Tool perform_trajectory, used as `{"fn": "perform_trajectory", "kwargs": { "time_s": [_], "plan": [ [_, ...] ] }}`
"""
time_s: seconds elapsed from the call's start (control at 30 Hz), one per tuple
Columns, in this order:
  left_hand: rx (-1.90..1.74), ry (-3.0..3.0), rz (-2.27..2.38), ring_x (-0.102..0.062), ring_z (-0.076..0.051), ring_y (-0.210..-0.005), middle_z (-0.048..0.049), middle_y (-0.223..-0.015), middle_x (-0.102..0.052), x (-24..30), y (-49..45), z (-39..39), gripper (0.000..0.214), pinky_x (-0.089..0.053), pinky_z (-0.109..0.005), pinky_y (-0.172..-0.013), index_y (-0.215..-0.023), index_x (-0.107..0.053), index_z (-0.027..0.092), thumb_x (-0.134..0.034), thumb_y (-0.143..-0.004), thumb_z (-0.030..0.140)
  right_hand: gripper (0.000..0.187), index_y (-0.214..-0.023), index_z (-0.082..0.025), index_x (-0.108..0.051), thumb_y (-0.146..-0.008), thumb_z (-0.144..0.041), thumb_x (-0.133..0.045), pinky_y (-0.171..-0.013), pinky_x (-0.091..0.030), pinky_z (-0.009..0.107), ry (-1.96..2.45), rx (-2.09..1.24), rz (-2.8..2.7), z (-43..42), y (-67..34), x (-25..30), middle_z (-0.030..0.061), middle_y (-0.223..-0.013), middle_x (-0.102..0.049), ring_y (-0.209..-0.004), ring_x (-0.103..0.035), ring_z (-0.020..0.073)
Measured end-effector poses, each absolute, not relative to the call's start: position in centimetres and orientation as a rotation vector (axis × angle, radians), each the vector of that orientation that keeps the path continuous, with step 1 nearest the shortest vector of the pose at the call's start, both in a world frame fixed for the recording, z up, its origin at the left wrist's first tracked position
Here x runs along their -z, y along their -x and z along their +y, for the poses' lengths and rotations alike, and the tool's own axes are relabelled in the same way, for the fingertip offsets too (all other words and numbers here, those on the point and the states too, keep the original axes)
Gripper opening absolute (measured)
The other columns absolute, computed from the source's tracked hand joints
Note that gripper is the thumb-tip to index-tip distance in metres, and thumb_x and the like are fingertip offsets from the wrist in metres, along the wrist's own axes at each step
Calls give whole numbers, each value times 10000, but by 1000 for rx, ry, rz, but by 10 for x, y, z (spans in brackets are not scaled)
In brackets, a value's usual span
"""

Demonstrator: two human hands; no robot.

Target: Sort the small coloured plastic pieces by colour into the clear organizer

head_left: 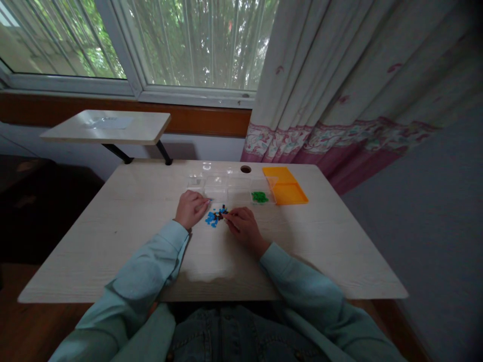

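A small pile of blue pieces [212,218] mixed with dark brown and black ones [218,215] lies on the table between my hands. At the pile's upper left, my left hand [191,208] is closed in a pinch, with a small blue piece [210,199] at its fingertips. It is beside the near edge of a clear compartment box [238,195]. My right hand [244,224] is closed at the pile's right side, its fingertips touching the pieces; what they hold is too small to make out. Green pieces [259,196] fill the box's near right compartment.
An orange tray or lid [290,187] lies at the right, partly under or against the box. Behind the box is a round hole [245,169] in the white tabletop [151,251]. A raised shelf [147,125] with clear plastic on it stands back left. A curtain [313,100] hangs behind.
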State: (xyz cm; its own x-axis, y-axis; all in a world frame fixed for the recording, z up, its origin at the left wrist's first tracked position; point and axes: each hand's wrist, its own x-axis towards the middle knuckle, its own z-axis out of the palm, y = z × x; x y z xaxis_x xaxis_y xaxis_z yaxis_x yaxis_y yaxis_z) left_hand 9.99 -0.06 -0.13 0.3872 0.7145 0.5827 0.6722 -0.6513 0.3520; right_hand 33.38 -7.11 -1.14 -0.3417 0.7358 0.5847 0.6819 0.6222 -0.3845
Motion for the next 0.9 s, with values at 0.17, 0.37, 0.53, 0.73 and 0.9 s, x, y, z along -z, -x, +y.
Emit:
{"fn": "perform_trajectory", "kwargs": {
  "time_s": [0.17,0.37,0.53,0.73,0.9],
  "plan": [
    [-1116,-2614,1481,-495,-241,-934,-90,-929,-623,1,-99,19,244,-377,-414,-825,-927,-727,243,-522,-889,368,251,-1095,-245,-678,-882,-214,-549,-852,-402,375,1151,-105,-2115,-70,-331,9,76,-991,-633,-963,-515,208],
    [-1064,-2635,1526,-465,-268,-1025,-94,-1060,-596,4,-101,17,257,-367,-435,-864,-1056,-699,277,-520,-889,354,258,-1106,-245,-675,-892,-220,-535,-865,-391,376,1150,-134,-2161,-71,-328,5,75,-1006,-641,-972,-510,208],
    [-1054,-2618,1552,-467,-268,-1033,-90,-1072,-594,2,-100,16,263,-370,-445,-884,-1076,-691,274,-513,-893,338,268,-1118,-251,-669,-885,-213,-542,-868,-383,385,1152,-142,-2169,-71,-329,7,75,-1008,-640,-972,-503,213],
    [-1100,-2599,1428,-498,-242,-997,-89,-1004,-603,1,-97,13,232,-397,-436,-885,-1016,-704,246,-519,-885,297,231,-1076,-253,-682,-865,-260,-586,-896,-364,398,1178,-153,-2240,-72,-328,7,82,-1046,-620,-1019,-482,227],
    [-1143,-2600,1284,-517,-217,-955,-79,-963,-617,2,-97,5,215,-416,-404,-877,-987,-706,233,-529,-880,291,259,-1119,-301,-661,-875,-293,-576,-926,-340,410,1119,-111,-2335,-73,-325,6,72,-1133,-595,-1072,-460,233]
  ]
}}
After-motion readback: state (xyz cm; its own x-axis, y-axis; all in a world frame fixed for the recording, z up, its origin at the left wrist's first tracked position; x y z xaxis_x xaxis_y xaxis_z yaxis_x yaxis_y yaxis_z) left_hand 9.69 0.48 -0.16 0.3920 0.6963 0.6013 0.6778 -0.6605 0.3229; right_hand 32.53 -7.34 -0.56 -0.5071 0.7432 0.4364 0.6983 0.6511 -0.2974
